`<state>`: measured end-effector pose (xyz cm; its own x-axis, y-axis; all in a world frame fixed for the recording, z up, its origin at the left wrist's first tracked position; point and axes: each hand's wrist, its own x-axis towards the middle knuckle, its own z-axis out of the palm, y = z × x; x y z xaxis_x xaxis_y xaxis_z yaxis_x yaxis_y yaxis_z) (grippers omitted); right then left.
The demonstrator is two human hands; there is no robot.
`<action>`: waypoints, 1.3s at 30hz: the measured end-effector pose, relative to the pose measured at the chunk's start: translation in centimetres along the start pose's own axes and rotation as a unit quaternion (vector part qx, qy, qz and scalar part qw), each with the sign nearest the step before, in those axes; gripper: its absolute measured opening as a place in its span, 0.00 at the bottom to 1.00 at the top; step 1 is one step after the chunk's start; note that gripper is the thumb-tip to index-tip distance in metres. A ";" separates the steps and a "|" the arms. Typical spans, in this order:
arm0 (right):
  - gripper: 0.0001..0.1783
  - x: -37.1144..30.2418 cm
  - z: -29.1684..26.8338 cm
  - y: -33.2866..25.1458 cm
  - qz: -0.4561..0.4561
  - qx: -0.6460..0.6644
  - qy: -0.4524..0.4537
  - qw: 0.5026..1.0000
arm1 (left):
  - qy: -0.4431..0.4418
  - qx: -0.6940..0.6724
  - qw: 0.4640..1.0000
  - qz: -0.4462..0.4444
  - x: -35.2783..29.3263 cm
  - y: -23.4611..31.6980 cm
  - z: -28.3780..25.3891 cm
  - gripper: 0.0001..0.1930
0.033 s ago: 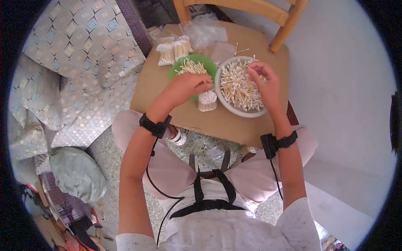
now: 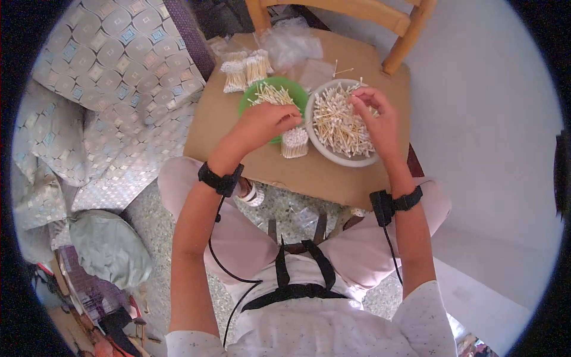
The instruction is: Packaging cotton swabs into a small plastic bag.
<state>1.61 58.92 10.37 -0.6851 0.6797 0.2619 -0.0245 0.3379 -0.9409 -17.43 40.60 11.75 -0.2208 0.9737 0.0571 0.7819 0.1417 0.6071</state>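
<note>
A pale bowl is heaped with loose cotton swabs. Over its right side is my right hand, thumb and forefinger pinched together; whatever is between them cannot be made out. To the left stands a green bowl with more swabs in it. My left hand covers the front of that bowl, its fingers drawn together at the tips, and what they may hold is hidden. Just below those fingertips a tight bundle of cotton swabs stands upright on the cardboard, between the two bowls.
Brown cardboard covers the chair seat under the bowls. At the back left lie packed swab bundles and clear plastic bags. Two loose swabs rest near the wooden chair back. A patterned cushion is at left.
</note>
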 end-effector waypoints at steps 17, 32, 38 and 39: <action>0.08 -2.5 3.8 -3.7 -0.013 0.160 -0.033 0.987 | 0.100 -0.122 0.987 0.036 -1.5 4.1 0.7 0.12; 0.24 -3.0 4.2 -3.7 -0.186 -0.281 -0.120 0.934 | 0.262 -0.179 0.948 -0.021 -2.4 2.4 -1.3 0.12; 0.26 -3.4 4.9 -2.9 -0.227 -0.346 -0.158 0.897 | 0.165 -0.074 0.983 -0.024 -3.8 1.4 0.2 0.10; 0.26 -3.4 4.9 -2.9 -0.228 -0.344 -0.159 0.897 | 0.172 -0.042 0.984 0.001 -3.5 1.2 0.6 0.10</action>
<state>0.45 52.41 11.16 -0.8940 0.1860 0.4077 0.0255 0.9294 -0.3681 -15.40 37.47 11.82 -0.4152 0.8541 0.3134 0.7341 0.1111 0.6699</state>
